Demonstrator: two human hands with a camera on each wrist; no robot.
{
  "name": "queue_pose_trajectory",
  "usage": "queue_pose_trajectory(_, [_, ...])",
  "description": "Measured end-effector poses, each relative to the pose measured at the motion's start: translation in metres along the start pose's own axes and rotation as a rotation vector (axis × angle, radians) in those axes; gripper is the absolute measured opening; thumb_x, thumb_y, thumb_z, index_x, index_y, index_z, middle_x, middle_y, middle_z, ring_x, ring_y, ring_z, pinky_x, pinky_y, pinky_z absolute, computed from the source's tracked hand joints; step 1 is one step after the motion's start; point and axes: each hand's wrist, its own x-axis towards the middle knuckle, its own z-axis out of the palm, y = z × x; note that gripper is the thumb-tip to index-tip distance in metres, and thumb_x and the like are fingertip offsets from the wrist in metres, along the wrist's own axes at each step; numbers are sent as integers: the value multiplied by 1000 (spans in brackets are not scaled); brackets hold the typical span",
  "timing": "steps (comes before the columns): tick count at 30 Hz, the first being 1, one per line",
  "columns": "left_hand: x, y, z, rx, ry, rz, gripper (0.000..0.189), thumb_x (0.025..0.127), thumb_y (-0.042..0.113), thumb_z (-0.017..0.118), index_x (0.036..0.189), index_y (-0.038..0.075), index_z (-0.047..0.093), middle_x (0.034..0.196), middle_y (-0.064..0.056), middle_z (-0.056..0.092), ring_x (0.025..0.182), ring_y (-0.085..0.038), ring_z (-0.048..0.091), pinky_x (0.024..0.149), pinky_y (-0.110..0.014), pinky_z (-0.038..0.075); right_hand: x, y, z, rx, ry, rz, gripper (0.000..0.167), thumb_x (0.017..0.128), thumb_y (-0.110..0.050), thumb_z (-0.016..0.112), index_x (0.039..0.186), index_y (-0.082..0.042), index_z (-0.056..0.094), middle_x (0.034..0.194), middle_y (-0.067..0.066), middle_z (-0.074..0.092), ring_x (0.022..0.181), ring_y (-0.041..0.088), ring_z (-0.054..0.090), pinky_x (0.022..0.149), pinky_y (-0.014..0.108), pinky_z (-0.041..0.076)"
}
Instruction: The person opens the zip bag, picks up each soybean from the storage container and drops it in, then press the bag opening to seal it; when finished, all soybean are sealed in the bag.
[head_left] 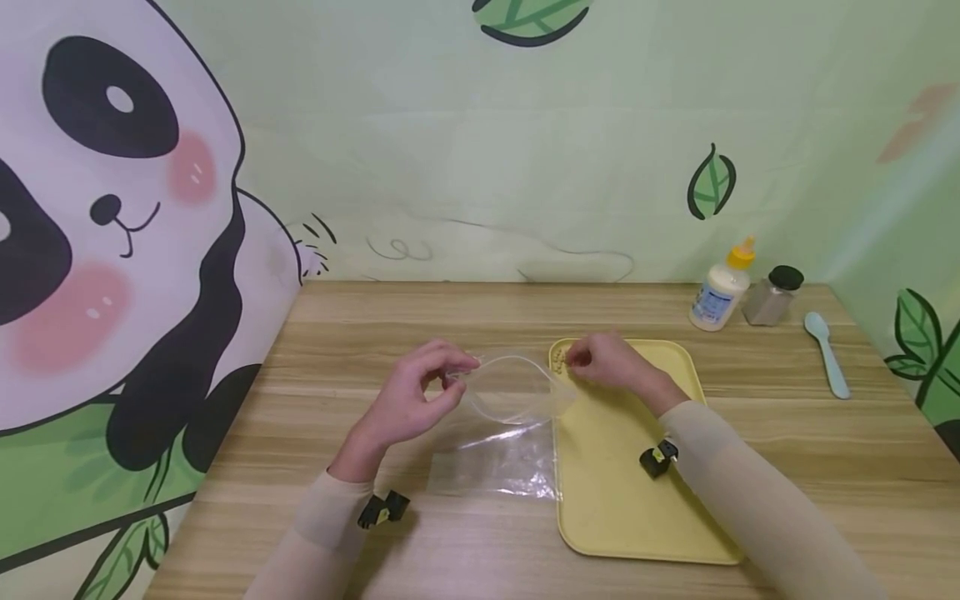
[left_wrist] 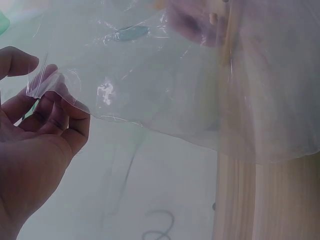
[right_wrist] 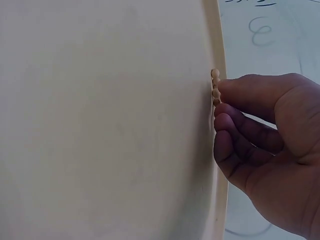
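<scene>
A clear plastic bag (head_left: pixel 495 467) lies on the wooden table, its mouth raised and spread into a loop. My left hand (head_left: pixel 416 387) pinches the left edge of that mouth between thumb and fingers; the film (left_wrist: pixel 140 90) stretches away to the right in the left wrist view. The bag's right side overlaps the edge of a yellow tray (head_left: pixel 630 500). In the tray's far left corner sit several small round tan beans (head_left: pixel 558 362). My right hand (head_left: pixel 607 361) reaches down there, its curled thumb and fingertips pinching at the beans (right_wrist: pixel 215 74) against the rim.
Behind the tray at the right stand a white glue bottle (head_left: pixel 720 292) with an orange cap and a jar (head_left: pixel 772 298) with a black lid. A pale blue spoon (head_left: pixel 827 354) lies to their right. A panda-print wall (head_left: pixel 450 167) borders the table.
</scene>
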Motion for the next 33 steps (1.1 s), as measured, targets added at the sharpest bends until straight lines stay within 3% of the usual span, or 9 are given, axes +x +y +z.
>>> queue_pose_trajectory(9, [0,0,1,5,-6,-3,26,78,-14,62,103,-6,66,96,-19,65,78,-14,56,67,-24,52,1,1,2,-50,-17,-29,8,83,-9,72,90,-7,76,84,3,73,77,13,66,74,30,57])
queue_pose_trajectory(18, [0,2,1,-3,-12,-15,26,79,-14,61,104,-7,66,97,-23,64,79,-13,56,69,-22,53,1,-2,-1,-100,-47,-14,8,84,-10,71,90,-8,76,84,2,74,78,13,66,75,31,57])
queue_pose_trajectory(33, [1,1,1,-7,-16,-6,26,78,-14,61,103,-11,64,97,-24,64,78,-14,55,68,-20,51,-1,-5,-3,-60,-59,23,8,85,-12,69,90,-9,76,85,1,73,78,14,65,77,33,56])
